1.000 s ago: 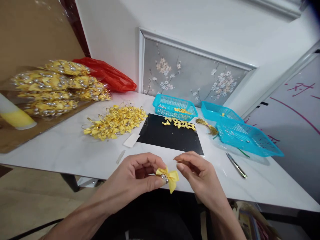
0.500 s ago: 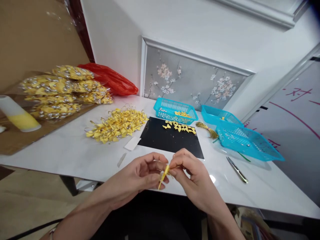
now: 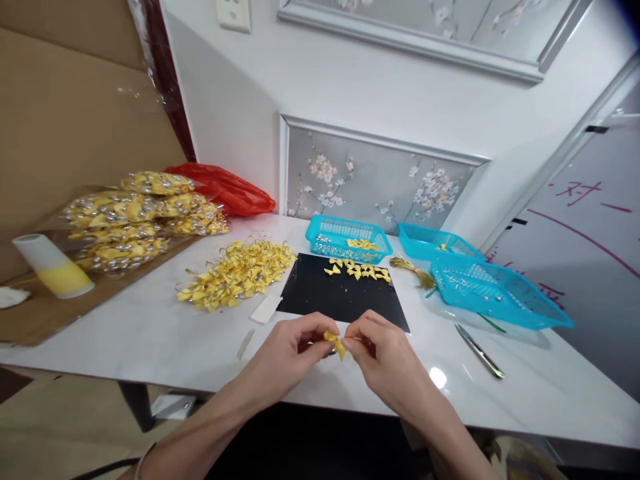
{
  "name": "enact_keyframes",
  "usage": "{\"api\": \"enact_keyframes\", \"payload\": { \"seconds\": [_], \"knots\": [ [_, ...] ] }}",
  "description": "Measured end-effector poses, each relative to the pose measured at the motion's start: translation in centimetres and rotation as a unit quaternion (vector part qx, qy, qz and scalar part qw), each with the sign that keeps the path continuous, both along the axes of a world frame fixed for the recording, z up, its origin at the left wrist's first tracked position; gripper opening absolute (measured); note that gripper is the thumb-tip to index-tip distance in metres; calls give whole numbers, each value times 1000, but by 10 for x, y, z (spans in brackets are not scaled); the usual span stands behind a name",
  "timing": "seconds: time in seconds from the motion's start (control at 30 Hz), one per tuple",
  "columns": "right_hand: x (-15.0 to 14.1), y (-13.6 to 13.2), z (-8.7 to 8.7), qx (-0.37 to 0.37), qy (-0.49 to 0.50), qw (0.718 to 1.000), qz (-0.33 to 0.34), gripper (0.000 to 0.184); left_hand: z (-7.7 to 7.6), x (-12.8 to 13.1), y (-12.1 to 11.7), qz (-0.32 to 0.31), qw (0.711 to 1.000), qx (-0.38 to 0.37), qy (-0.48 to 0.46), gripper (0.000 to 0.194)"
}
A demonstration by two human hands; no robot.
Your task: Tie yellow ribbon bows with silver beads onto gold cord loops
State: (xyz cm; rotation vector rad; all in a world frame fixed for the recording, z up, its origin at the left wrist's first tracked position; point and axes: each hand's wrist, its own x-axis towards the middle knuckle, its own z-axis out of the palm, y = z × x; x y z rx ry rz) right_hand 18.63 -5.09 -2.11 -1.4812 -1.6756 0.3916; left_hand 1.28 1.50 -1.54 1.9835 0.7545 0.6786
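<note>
Between my two hands, over the near edge of the table, is a small yellow ribbon bow (image 3: 339, 345). My left hand (image 3: 299, 343) pinches it from the left, thumb and fingers closed. From the right, the fingertips of my right hand (image 3: 380, 343) are pressed together on it; any wire or bead there is mostly hidden by the fingers. Just beyond lies a black mat (image 3: 335, 297) with several loose yellow bows (image 3: 363, 271) along its far edge. To the left is a heap of finished-looking yellow bows with wire loops (image 3: 240, 270).
A blue basket (image 3: 320, 250) with bows and beads stands behind the mat. More blue baskets (image 3: 530, 313), a bundle of gold wires (image 3: 413, 270) and a metal cutter (image 3: 480, 352) are at right. Bagged bows (image 3: 120, 207), a red bag (image 3: 235, 190) and a yellow-white cone (image 3: 60, 273) are left.
The view has tilted up, so the table things sit lower in it. My hands have turned the bow, which now faces me more, and my left fingers have closed in around it.
</note>
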Motion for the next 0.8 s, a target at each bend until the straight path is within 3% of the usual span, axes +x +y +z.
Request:
{"api": "enact_keyframes", "payload": {
  "seconds": [0.07, 0.27, 0.47, 0.63, 0.8],
  "knots": [
    [9, 6, -10, 20, 47, 998, -46, 13, -5, 6, 11, 11, 999, 16, 31, 19],
    [47, 6, -32, 73, 167, 967, -178, 41, -18, 18, 34, 85, 987, 88, 109, 25],
    [65, -2, -54, 74, 245, 948, -191, 48, -22, 21, 42, 117, 974, 147, 129, 26],
    [67, 7, -76, 82, 202, 954, -205, 52, -27, 19, 51, 134, 969, 171, 120, 24],
    [61, 9, -74, 65, 65, 963, -253, 26, -28, 18, 58, 168, 965, 183, 84, 28]
  ]
}}
